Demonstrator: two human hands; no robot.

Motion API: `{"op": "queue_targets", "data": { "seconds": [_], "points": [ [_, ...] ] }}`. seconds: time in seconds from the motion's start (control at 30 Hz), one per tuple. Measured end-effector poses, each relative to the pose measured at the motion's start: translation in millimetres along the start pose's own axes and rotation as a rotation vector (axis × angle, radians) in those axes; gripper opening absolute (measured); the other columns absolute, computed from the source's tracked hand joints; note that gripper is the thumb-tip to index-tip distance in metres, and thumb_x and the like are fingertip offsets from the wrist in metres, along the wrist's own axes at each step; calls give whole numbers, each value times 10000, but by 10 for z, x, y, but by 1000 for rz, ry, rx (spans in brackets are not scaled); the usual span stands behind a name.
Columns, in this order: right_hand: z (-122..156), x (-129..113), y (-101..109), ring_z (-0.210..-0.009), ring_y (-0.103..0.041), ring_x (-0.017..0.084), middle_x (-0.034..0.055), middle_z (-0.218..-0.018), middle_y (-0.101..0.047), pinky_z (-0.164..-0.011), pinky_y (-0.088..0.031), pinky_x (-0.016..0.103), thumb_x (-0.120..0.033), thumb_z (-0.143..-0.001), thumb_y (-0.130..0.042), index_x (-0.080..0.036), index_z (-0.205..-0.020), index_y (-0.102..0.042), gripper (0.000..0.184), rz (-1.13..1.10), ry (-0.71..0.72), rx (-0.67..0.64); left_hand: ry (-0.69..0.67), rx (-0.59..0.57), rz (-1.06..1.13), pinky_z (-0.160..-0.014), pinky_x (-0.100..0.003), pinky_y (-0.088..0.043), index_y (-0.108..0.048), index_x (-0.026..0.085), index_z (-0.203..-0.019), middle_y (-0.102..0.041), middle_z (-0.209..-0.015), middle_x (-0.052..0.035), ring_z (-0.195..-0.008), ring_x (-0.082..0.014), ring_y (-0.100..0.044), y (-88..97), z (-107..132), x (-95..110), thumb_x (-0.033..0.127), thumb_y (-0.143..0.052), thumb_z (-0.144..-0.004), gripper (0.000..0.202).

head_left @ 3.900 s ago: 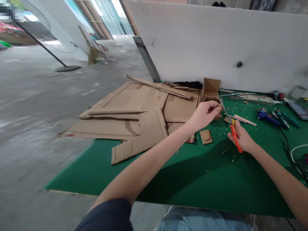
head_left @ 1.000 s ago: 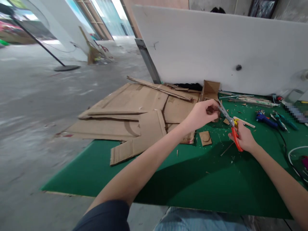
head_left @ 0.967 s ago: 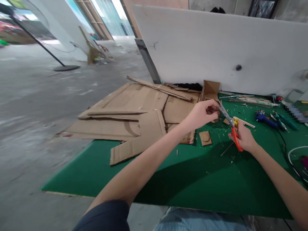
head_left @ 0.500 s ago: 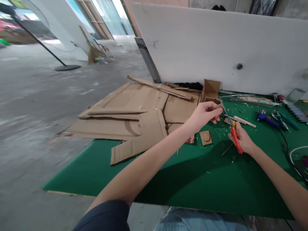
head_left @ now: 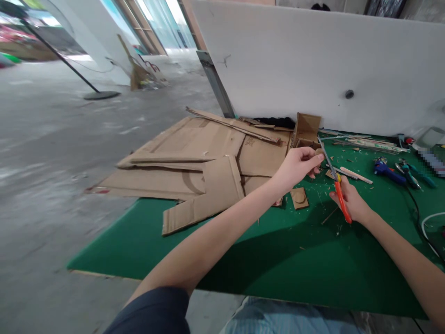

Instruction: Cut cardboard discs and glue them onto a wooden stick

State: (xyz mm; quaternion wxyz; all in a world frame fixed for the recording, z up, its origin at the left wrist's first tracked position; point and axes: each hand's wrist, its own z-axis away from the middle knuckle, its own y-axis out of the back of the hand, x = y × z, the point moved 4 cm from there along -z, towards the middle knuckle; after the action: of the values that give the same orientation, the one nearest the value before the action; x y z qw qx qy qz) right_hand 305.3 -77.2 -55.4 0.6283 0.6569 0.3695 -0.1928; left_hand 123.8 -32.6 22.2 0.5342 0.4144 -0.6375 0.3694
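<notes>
Pinching a small scrap [head_left: 319, 151] in the fingertips of the left hand [head_left: 302, 163], gripping scissors [head_left: 342, 202] by the orange handles in the right hand [head_left: 351, 199].

Holding the scrap above the table [head_left: 278, 260], just beside or between the steel blades; cannot tell which. Could nick the left fingertips, so near the metal, through a slip or hasty squeeze; might also crease or tear the scrap, looking like thin card, by twisting while cutting. Close by: a flat square [head_left: 295, 192] of brown card under a round disc [head_left: 299, 198], and an angular box [head_left: 308, 122]. Farther right: slim pale sticks [head_left: 356, 175], a blue glue gun [head_left: 388, 172] and pliers [head_left: 407, 174]. Piled leftward: creased, ragged-edged cardboard sheets [head_left: 220, 146]. Spread beneath: smooth green, littered with fine shavings. Standing behind: a flat white panel [head_left: 295, 60].
</notes>
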Motion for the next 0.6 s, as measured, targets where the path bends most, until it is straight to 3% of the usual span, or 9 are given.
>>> {"op": "queue_targets", "data": {
  "seconds": [0.3, 0.47, 0.6],
  "points": [
    [20, -22, -23, -511, -396, 143, -84, -601, -379, -500, -304, 281, -507, -856, -489, -272, -835, -262, 327, -2, -48, 13, -9, 10, 109, -537, -188, -490, -545, 138, -707, -558, -662, 14, -596, -68, -589, -32, 2, -36, 295, -666, -852, 246],
    [-3, -25, -15, -522, -419, 141, -70, -635, -439, -500, -319, 280, -527, -810, -555, -265, -864, -301, 369, -19, -101, -15, 3, 36, 72, -537, -187, -493, -610, 131, -818, -593, -674, 3, -596, -71, -591, 29, -37, -23, 287, -630, -879, 169],
    [-4, 23, -31, -520, -444, 131, -58, -686, -473, -500, -349, 274, -508, -821, -568, -265, -875, -307, 360, -77, -80, 7, 5, 53, 158, -543, -192, -494, -611, 141, -853, -631, -701, 2, -601, -79, -615, 46, -51, -31, 260, -695, -822, 149]
  ]
}}
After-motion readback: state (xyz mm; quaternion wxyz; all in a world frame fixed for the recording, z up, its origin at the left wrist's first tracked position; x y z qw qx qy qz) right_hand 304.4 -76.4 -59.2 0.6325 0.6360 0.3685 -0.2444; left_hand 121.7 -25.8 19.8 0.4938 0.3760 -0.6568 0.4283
